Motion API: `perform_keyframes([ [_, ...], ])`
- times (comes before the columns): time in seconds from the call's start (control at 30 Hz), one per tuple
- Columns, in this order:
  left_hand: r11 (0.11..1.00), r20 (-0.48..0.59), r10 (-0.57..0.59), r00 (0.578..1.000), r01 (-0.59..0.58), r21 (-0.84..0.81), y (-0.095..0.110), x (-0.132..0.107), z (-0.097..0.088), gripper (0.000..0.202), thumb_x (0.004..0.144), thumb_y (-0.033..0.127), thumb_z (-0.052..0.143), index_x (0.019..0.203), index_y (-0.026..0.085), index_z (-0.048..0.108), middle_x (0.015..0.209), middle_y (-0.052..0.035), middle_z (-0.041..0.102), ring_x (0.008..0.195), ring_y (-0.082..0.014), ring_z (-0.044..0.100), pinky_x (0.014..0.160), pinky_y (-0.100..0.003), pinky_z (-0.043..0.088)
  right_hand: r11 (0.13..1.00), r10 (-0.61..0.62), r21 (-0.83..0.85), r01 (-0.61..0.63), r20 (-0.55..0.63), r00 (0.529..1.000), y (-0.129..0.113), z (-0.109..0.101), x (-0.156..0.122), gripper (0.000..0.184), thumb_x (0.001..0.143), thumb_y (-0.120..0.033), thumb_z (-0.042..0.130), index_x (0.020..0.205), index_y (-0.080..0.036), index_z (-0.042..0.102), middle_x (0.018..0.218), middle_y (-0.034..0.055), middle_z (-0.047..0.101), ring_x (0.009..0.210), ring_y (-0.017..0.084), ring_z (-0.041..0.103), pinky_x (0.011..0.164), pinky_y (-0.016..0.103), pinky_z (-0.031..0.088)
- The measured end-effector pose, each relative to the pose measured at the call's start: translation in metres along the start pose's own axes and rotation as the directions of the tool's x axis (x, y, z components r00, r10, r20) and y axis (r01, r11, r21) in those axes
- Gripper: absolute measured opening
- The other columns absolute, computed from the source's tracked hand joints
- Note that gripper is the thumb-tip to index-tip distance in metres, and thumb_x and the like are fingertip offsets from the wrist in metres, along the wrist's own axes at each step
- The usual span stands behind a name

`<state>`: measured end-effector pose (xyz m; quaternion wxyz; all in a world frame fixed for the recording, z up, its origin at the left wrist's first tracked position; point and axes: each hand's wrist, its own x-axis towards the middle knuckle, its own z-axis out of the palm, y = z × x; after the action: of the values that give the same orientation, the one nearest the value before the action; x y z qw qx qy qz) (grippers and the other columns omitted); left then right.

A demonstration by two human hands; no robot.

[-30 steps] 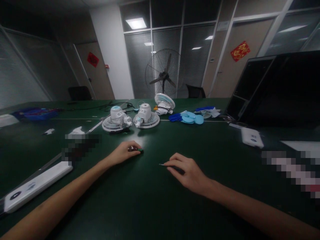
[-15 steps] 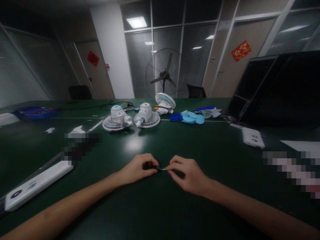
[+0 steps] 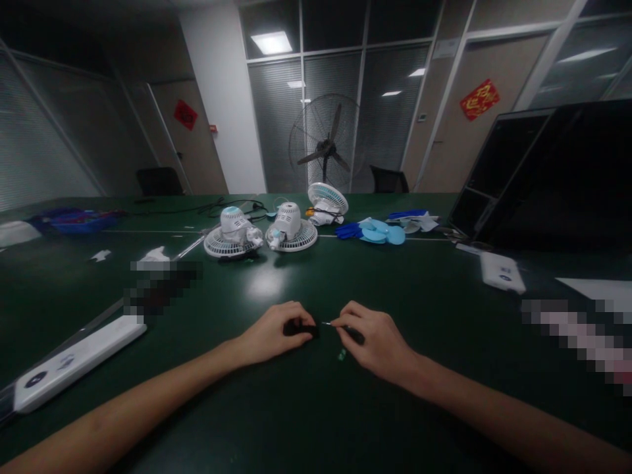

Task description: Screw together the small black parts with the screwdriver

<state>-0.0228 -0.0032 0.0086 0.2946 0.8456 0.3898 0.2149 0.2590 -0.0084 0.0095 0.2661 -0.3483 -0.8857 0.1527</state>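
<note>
Tool in right hand

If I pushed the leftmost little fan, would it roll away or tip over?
Probably neither: the leftmost little fan lies flat on its round grille on the table, so it would likely slide. It looks like thin plastic, so probably light. The motor housing sticking up might make a handy grip.

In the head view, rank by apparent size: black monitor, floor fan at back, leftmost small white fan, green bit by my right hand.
1. black monitor
2. floor fan
3. leftmost small white fan
4. green bit
The floor fan stands far back, so its real size is unsure.
</note>
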Motion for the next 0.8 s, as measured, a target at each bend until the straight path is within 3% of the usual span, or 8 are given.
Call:
perform_keyframes([
  [0.1,0.999,-0.01,0.038,0.999,-0.038,-0.006,0.004,-0.003,0.002,0.018,0.099,0.029,0.072,0.116,0.023,0.072,0.111,-0.0052,0.069,0.099,-0.0211,0.065,0.084,-0.033,0.053,0.999,0.029,0.024,-0.028,-0.057,0.998,0.003,0.002,0.0,0.021,0.099,-0.013,0.063,0.115,-0.019,0.076,0.11,0.0067,0.07,0.086,0.018,0.07,0.071,0.029,0.06],
  [0.17,0.992,0.012,0.123,0.992,-0.123,-0.025,0.014,-0.006,0.004,0.019,0.102,0.028,0.069,0.121,0.024,0.07,0.119,-0.0068,0.07,0.111,-0.0231,0.065,0.095,-0.037,0.053,0.998,0.046,0.044,-0.042,-0.111,0.993,0.005,0.003,-0.001,0.021,0.1,-0.015,0.062,0.115,-0.02,0.076,0.109,0.0064,0.07,0.086,0.018,0.07,0.072,0.029,0.06],
  [0.3,0.948,0.208,0.317,0.925,-0.316,-0.04,0.039,-0.012,0.009,0.024,0.106,0.023,0.061,0.129,0.026,0.063,0.147,-0.01,0.064,0.141,-0.0265,0.055,0.118,-0.046,0.04,0.997,0.067,0.062,-0.056,-0.189,0.98,0.009,0.007,-0.001,0.02,0.1,-0.016,0.061,0.113,-0.022,0.076,0.106,0.0055,0.07,0.086,0.018,0.071,0.074,0.03,0.059],
  [0.37,0.94,0.277,0.332,0.902,-0.34,-0.02,0.046,-0.013,0.01,0.024,0.106,0.021,0.059,0.13,0.026,0.061,0.152,-0.01,0.061,0.146,-0.0264,0.052,0.121,-0.047,0.038,0.997,0.057,0.059,-0.047,-0.195,0.979,0.009,0.007,0.0,0.02,0.1,-0.017,0.061,0.112,-0.022,0.076,0.106,0.0054,0.07,0.086,0.018,0.071,0.075,0.03,0.059],
  [0.47,0.939,0.276,0.315,0.908,-0.341,0.051,0.042,-0.01,0.009,0.023,0.106,0.018,0.056,0.128,0.025,0.059,0.152,-0.0104,0.061,0.145,-0.0252,0.054,0.121,-0.046,0.039,0.997,0.047,0.063,-0.036,-0.18,0.983,0.008,0.006,0.0,0.02,0.101,-0.017,0.061,0.112,-0.022,0.076,0.106,0.0058,0.071,0.087,0.019,0.071,0.076,0.031,0.059],
  [0.6,0.93,0.164,0.25,0.954,-0.284,0.231,0.009,-0.002,-0.007,0.022,0.107,0.02,0.054,0.129,0.024,0.059,0.15,-0.0107,0.062,0.142,-0.0262,0.055,0.119,-0.047,0.041,0.996,0.051,0.08,-0.039,-0.161,0.986,0.007,0.004,-0.001,0.02,0.101,-0.017,0.062,0.114,-0.022,0.075,0.108,0.0063,0.07,0.088,0.019,0.07,0.075,0.031,0.059],
  [0.7,0.924,-0.004,0.154,0.988,-0.143,0.355,-0.037,-0.002,-0.036,0.025,0.108,0.028,0.053,0.132,0.025,0.061,0.144,-0.0102,0.065,0.135,-0.0271,0.059,0.113,-0.047,0.047,0.995,0.048,0.097,-0.034,-0.15,0.988,0.007,0.003,-0.003,0.021,0.102,-0.016,0.061,0.117,-0.021,0.075,0.11,0.0065,0.069,0.089,0.019,0.07,0.075,0.031,0.06],
  [0.8,0.899,-0.142,0.016,0.99,0.048,0.436,-0.092,-0.012,-0.074,0.032,0.108,0.038,0.051,0.134,0.024,0.062,0.139,-0.0109,0.068,0.128,-0.0298,0.063,0.11,-0.049,0.049,0.992,0.048,0.125,-0.031,-0.136,0.989,0.008,0.003,-0.003,0.021,0.103,-0.015,0.061,0.118,-0.02,0.074,0.111,0.0065,0.069,0.088,0.018,0.07,0.073,0.029,0.061],
])
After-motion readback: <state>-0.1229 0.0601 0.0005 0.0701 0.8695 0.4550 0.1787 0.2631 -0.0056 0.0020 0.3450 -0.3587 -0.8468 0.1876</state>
